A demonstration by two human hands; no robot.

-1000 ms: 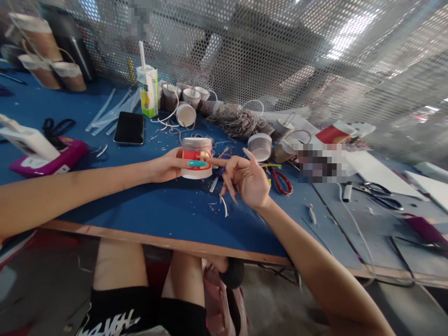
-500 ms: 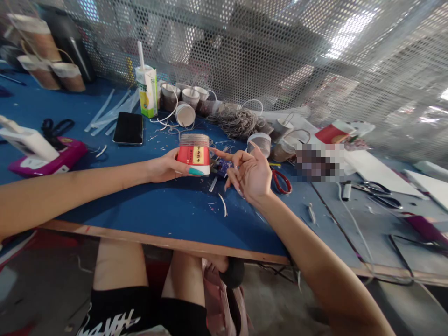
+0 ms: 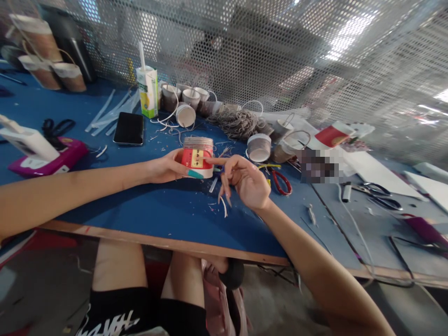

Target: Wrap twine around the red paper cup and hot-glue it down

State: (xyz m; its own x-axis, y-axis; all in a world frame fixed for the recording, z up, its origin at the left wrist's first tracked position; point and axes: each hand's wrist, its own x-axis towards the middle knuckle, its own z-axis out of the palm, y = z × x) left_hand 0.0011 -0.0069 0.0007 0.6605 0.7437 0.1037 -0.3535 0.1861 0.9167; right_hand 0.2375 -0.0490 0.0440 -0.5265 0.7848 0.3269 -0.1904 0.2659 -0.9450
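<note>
A small cup [image 3: 198, 156] with a red and yellow label and cord wound round its upper part is upright above the blue table. My left hand [image 3: 171, 166] grips it from the left, with a turquoise thumbnail across its lower front. My right hand [image 3: 247, 182] is at its right side, palm partly up. Its index finger reaches out to the label and appears to touch it, while the other fingers are spread and hang loosely, holding nothing. Behind the right hand lie red-handled pliers [image 3: 281, 181].
A black phone [image 3: 129, 128], a drink carton [image 3: 147, 92] and several small pots stand behind. A bundle of grey cord [image 3: 240, 122] lies before the mesh screen. Scissors [image 3: 380, 195] are at right, a purple device [image 3: 66, 156] at left. The wooden table edge [image 3: 168, 242] runs in front.
The cup has shifted slightly right and down. My right hand has turned, and its index finger has moved from the cup's upper right edge onto the label.
</note>
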